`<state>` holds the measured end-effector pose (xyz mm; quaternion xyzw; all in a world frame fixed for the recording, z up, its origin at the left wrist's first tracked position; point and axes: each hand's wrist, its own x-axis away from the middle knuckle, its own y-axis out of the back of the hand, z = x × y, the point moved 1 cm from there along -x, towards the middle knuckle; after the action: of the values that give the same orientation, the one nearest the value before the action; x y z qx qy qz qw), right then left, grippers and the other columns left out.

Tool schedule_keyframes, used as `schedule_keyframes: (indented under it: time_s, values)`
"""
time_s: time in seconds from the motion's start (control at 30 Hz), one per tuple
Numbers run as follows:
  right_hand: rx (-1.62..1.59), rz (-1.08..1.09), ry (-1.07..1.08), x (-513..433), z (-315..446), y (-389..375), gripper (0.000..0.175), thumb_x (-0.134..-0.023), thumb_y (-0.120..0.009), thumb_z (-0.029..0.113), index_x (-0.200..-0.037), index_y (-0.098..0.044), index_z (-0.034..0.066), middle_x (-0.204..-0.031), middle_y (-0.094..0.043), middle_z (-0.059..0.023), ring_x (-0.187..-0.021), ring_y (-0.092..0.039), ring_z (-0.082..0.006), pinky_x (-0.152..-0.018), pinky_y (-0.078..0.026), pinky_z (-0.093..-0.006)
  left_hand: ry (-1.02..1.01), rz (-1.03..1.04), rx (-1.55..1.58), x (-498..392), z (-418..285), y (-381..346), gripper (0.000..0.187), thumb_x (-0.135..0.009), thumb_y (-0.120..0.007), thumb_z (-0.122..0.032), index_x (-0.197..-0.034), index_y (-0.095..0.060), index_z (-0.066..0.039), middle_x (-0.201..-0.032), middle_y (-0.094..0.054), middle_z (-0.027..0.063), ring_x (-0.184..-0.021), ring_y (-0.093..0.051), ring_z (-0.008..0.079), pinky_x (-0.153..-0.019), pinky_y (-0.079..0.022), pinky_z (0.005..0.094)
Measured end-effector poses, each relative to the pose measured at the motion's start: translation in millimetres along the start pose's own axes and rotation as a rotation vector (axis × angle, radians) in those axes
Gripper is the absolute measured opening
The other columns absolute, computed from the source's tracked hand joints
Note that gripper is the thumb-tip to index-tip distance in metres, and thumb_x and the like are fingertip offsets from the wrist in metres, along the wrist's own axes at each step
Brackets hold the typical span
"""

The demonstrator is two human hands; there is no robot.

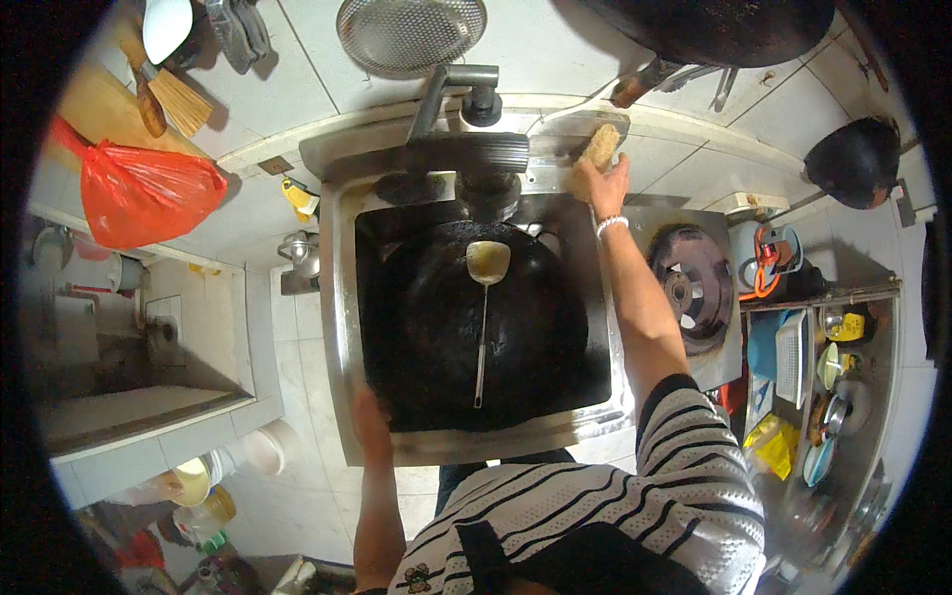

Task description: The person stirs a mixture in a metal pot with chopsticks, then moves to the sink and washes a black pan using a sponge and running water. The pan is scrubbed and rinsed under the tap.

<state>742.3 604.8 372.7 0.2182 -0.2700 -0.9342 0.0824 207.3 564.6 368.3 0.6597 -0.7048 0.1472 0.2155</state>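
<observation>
My right hand [608, 186] reaches to the back right corner of the steel sink [625, 394], its fingers around a tan loofah scrubber [604, 146]. My left hand [372, 418] is at the front left rim of the sink, dim and blurred; its fingers are hard to make out. Between my hands a large dark wok [424, 335] lies in the sink basin. A metal wok spatula [488, 262] rests in it, blade towards the faucet and handle towards me. Over the back rim stands a black faucet [491, 155].
Right of the sink is a gas burner [688, 290], beside a shelf [892, 335] of dishes. A perforated strainer [410, 33] and another dark wok [714, 30] are at the back wall. A red plastic bag [149, 193] and a bamboo brush [178, 100] are at left.
</observation>
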Motion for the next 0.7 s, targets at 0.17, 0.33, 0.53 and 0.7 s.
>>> schedule_keyframes:
  time_s: [0.17, 0.33, 0.53, 0.7]
  values:
    - [-0.109, 0.235, -0.192, -17.8, 12.5, 0.0, 0.042, -0.072, -0.063, 0.018, -0.105, -0.051, -0.0041, -0.094, -0.061, -0.0176, -0.089, -0.059, -0.0305, -0.079, -0.045, -0.0353, -0.079, -0.089, 0.005, 16.3, -0.2, 12.5, 0.021, -0.086, -0.049, -0.031, -0.079, -0.051, -0.012, -0.062, -0.045, -0.0017, -0.053, -0.041, 0.0086, -0.047, -0.031, 0.0223]
    - [-0.576, 0.467, 0.095, 18.3, 63.7, 40.7, 0.03, -0.073, -0.052, 0.002, -0.102, -0.055, 0.0016, -0.092, -0.062, -0.0101, -0.081, -0.059, -0.0218, -0.074, -0.046, -0.031, -0.026, -0.167, -0.079, 32.1, -7.3, 23.5, 0.017, -0.09, -0.041, -0.021, -0.079, -0.049, -0.009, -0.065, -0.039, -0.0024, -0.058, -0.037, 0.0079, -0.051, -0.032, 0.0229]
    - [0.106, 0.88, 0.754, 73.5, 97.3, 38.7, 0.054, -0.063, -0.055, -0.003, -0.116, -0.046, -0.0004, -0.128, -0.042, -0.0167, -0.124, -0.033, -0.031, -0.101, -0.031, -0.0348, -0.013, -0.209, -0.019, 46.1, -17.0, 24.6, 0.015, -0.088, -0.044, -0.016, -0.086, -0.055, -0.007, -0.064, -0.04, -0.0014, -0.058, -0.038, 0.0082, -0.051, -0.032, 0.023]
    - [0.133, 0.9, 0.726, 90.5, 72.0, 19.6, 0.049, -0.066, -0.055, -0.002, -0.114, -0.048, -0.0015, -0.123, -0.046, -0.0176, -0.121, -0.037, -0.0317, -0.1, -0.032, -0.0347, -0.145, -0.248, -0.019, 55.6, -18.6, 30.4, 0.015, -0.087, -0.045, -0.011, -0.093, -0.056, -0.003, -0.066, -0.043, -0.0006, -0.058, -0.04, 0.0077, -0.051, -0.033, 0.0218]
